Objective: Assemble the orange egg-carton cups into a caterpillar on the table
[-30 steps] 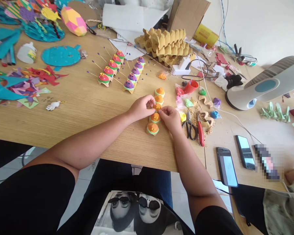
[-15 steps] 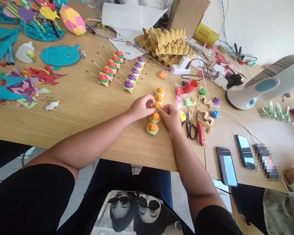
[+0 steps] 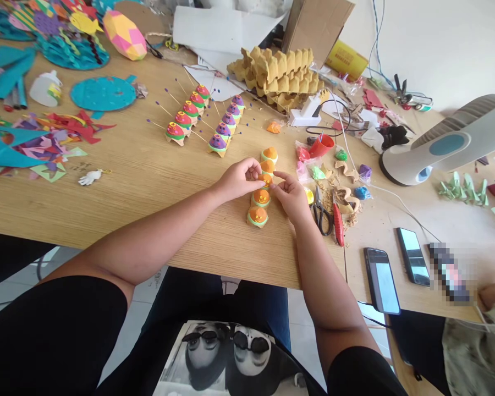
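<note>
A strip of egg-carton cups (image 3: 258, 216) topped with orange clay and pale green rims lies across the table in front of me. The nearer cups carry small yellow faces. At its left side, my left hand (image 3: 244, 179) has its fingers curled and its thumb against the middle cup, gripping the strip. My right hand (image 3: 292, 197) is on the other side, its thumb close to the same cup and its index finger stretched away from the thumb. I see nothing held in the right hand. Finished-looking red strip (image 3: 183, 119) and purple strip (image 3: 223, 129) stand farther back, with sticks poking out.
Right of my hand lie black scissors (image 3: 322, 212), a red cutter (image 3: 337, 223), bagged clay and a red cup (image 3: 322, 145). Egg trays (image 3: 276, 71) are stacked behind. A white fan (image 3: 445, 137) and phones (image 3: 381, 280) are farther right; paper scraps (image 3: 45, 143) lie left.
My right hand has drawn slightly right from the middle cup, and its index finger has straightened away from the thumb. The left hand stays at the strip.
</note>
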Demonstrator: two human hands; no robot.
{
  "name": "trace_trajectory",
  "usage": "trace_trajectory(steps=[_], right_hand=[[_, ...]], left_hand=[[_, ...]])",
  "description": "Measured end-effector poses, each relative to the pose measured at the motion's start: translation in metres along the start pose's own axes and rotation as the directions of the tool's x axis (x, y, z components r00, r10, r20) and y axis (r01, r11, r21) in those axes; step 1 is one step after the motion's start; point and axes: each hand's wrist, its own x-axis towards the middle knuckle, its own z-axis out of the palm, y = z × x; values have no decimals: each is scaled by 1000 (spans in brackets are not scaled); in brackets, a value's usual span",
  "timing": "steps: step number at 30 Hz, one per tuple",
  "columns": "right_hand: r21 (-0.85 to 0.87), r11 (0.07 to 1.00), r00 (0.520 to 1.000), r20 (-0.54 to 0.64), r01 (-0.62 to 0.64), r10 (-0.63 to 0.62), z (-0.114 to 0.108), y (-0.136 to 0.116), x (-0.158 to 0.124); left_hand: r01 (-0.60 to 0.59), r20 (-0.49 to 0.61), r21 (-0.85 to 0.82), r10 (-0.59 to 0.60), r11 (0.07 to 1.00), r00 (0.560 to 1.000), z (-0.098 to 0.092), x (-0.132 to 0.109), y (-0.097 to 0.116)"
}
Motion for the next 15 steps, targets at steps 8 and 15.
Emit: trace_trajectory(steps=[8, 15], right_hand=[[-34, 999, 999, 31, 12, -11, -1, 2, 2], [-44, 999, 1000, 27, -9, 10, 0, 3, 1]], left_hand=[[-24, 28, 1, 24, 1000, 999, -1, 1, -5], [-11, 30, -9, 11, 1000, 999, -1, 1, -3]])
